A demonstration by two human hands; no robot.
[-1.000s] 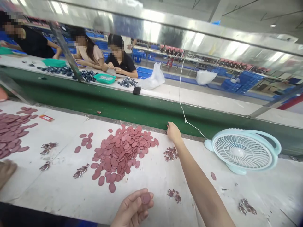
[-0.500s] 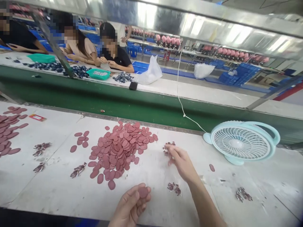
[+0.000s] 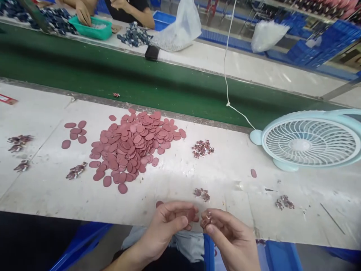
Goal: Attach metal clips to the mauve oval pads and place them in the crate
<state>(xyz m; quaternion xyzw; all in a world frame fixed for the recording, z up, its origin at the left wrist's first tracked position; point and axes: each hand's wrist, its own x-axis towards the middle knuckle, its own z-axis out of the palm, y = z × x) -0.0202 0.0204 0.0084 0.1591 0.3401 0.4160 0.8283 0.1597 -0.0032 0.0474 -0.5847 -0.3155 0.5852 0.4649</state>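
In my left hand (image 3: 166, 224) is a flat, dark-pink oval disc (image 3: 191, 214), gripped between thumb and fingers just past the table's near edge. My right hand (image 3: 234, 235) faces it, pinching a small brown-and-white shaped piece (image 3: 207, 219); the two hands are close but apart. Beside my left fingers, another oval disc (image 3: 159, 203) lies at the table edge. Ahead and to the left spreads a big heap of the same discs (image 3: 132, 139). A cluster of small brown-and-white pieces (image 3: 202, 149) lies right of the heap, with a smaller cluster (image 3: 202, 194) nearer my hands.
A light-blue fan (image 3: 307, 145) lies face up at the right, its white cord (image 3: 225, 75) running upward. A green strip (image 3: 169, 88) divides my table from the opposite one, where co-workers' hands, a teal basket (image 3: 93, 32) and a plastic bag (image 3: 183, 30) are. Blue bins (image 3: 282, 256) sit below my table.
My right hand has drawn back from the cluster at the table's far side to beside my left hand, now holding a small piece. The view has tilted down.
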